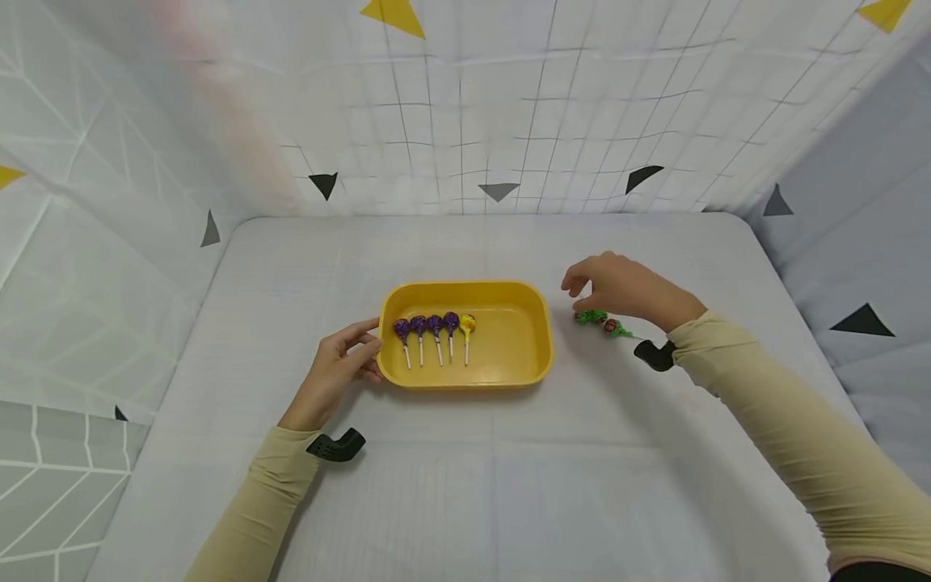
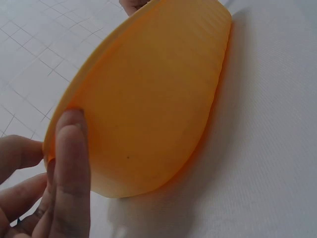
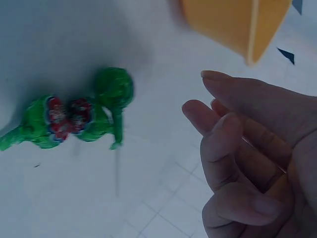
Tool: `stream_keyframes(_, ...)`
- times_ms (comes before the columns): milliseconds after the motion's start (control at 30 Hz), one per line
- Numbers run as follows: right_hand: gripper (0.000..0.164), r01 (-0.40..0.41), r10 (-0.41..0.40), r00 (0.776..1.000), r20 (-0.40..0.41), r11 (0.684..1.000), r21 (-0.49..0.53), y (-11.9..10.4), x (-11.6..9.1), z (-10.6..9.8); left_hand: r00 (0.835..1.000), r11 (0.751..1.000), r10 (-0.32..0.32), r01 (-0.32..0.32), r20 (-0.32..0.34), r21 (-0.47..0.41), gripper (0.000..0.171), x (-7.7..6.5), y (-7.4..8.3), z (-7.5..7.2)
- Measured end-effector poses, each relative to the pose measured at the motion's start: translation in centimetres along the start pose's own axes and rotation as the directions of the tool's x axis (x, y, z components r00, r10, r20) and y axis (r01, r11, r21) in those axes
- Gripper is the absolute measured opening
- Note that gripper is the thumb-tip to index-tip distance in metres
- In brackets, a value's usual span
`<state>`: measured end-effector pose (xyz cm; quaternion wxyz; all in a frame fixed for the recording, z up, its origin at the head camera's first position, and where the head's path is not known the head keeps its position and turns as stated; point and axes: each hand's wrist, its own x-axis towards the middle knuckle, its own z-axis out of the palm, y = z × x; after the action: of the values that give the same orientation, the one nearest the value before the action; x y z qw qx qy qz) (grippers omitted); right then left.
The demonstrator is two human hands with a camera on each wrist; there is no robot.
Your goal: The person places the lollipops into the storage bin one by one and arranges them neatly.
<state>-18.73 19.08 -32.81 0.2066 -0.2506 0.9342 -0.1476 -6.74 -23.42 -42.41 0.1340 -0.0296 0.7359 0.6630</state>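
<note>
A yellow tray (image 1: pixel 509 331) holds several purple-wrapped lollipops (image 1: pixel 435 323) and one yellow lollipop (image 1: pixel 467 323), standing in a row with their white sticks toward me. At its left end my left hand (image 1: pixel 338 368) holds the rim, with fingertips (image 2: pixel 73 134) against the wall just under the edge in the left wrist view. To the right of the tray, my right hand (image 1: pixel 625 287) hovers by green-and-red lollipops (image 1: pixel 617 327), its thumb and forefinger apart and nothing between them. Three green lollipops (image 3: pixel 114 87) show in the right wrist view, apart from the fingers.
A white cloth (image 1: pixel 436 485) covers the table. Behind it rises a white grid-patterned curtain (image 1: pixel 494 113) with dark and yellow triangles, and patterned sheets hang at both sides. Black wrist mounts (image 1: pixel 336 445) sit on both sleeves.
</note>
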Motion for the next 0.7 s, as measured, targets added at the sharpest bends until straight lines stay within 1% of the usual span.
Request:
stream_keyframes(133, 0.031, -0.027, 0.028, 0.999, 0.024, 0.999, -0.032, 1.1, 0.3, 0.8, 1.0, 1.0, 0.004, -0.004, 0.003, 0.0, 0.05, 0.0, 0.0, 0.0)
stream_keyframes(333, 0.029, -0.053, 0.06, 0.995, 0.081, 0.994, -0.092, 2.4, 1.0, 1.7, 1.0, 1.0, 0.005, -0.005, 0.001, 0.002, 0.05, 0.0, 0.0, -0.1)
stream_keyframes(467, 0.028, -0.071, 0.082, 0.993, 0.09, 0.99, -0.121, 2.8, 1.2, 2.2, 1.0, 1.0, 0.006, -0.006, 0.002, -0.001, 0.05, 0.0, -0.1, -0.1)
stream_keyframes(700, 0.029, -0.095, 0.105, 0.99, 0.093, 0.99, -0.108, 2.9, 1.3, 2.8, 1.0, 1.0, 0.008, -0.008, -0.002, -0.001, 0.05, 0.0, -0.1, 0.0)
